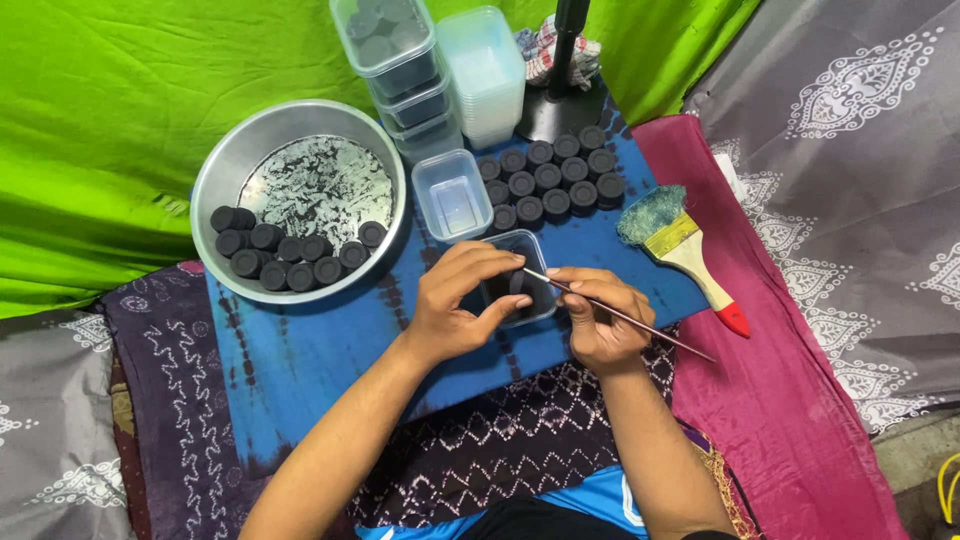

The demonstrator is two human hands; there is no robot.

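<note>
Fingers of the left hand [455,300] grasp a clear tub [520,275]; the right hand [597,318] pinches a thin stick [640,325], tip apparently inside. Steel bowl [225,170] lies at 10 o'clock, paintbrush [685,250] at 3 o'clock.

a makeshift home craft spot on the floor: draped green cloth [120,110], patterned sheets [850,150], a metal basin [215,170] of black discs [290,262].

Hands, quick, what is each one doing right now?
Left hand: closed around a small clear container holding dark discs.
Right hand: pinching a thin stick, its tip in that container.
</note>
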